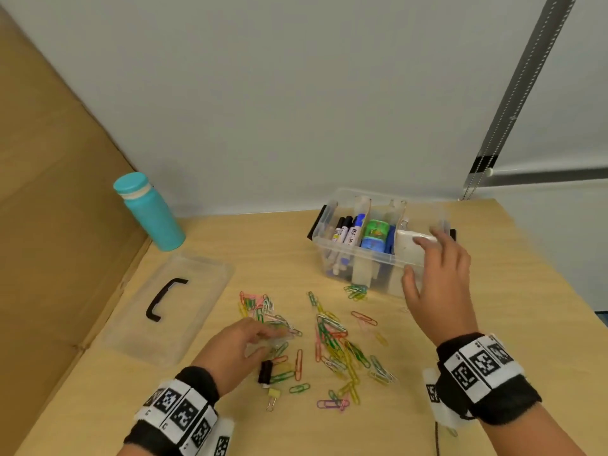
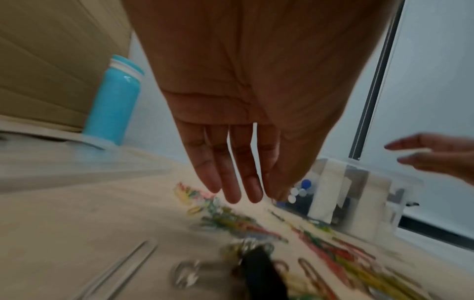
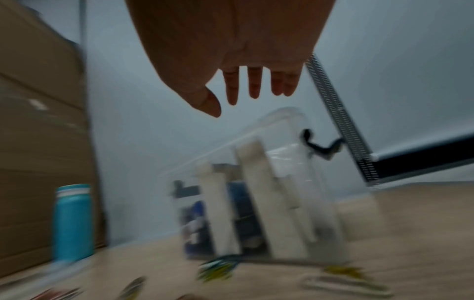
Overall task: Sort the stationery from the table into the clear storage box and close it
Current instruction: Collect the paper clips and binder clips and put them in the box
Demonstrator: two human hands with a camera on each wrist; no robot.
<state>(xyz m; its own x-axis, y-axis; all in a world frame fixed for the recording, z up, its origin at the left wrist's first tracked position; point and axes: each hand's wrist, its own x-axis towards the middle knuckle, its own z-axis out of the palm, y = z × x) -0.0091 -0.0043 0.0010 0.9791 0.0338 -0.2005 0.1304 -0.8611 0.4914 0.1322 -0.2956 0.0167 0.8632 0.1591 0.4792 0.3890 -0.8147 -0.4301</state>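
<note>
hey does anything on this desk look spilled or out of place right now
Yes. Colored paper clips lie scattered loose over the table, with a black binder clip and a yellow one among them. The clear storage box stands open, its lid lying apart to the left.

Teal bottle, multicolour clips, black lid handle.

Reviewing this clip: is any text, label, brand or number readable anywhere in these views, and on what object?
No text reads whole.
Markers in the clear storage box: printed labels, too small and blurred to read.
Wristbands: black-and-white square code patterns with tiny unreadable marks.
Teal bottle, lid: no print visible.
Both wrist views: too blurred.
</note>
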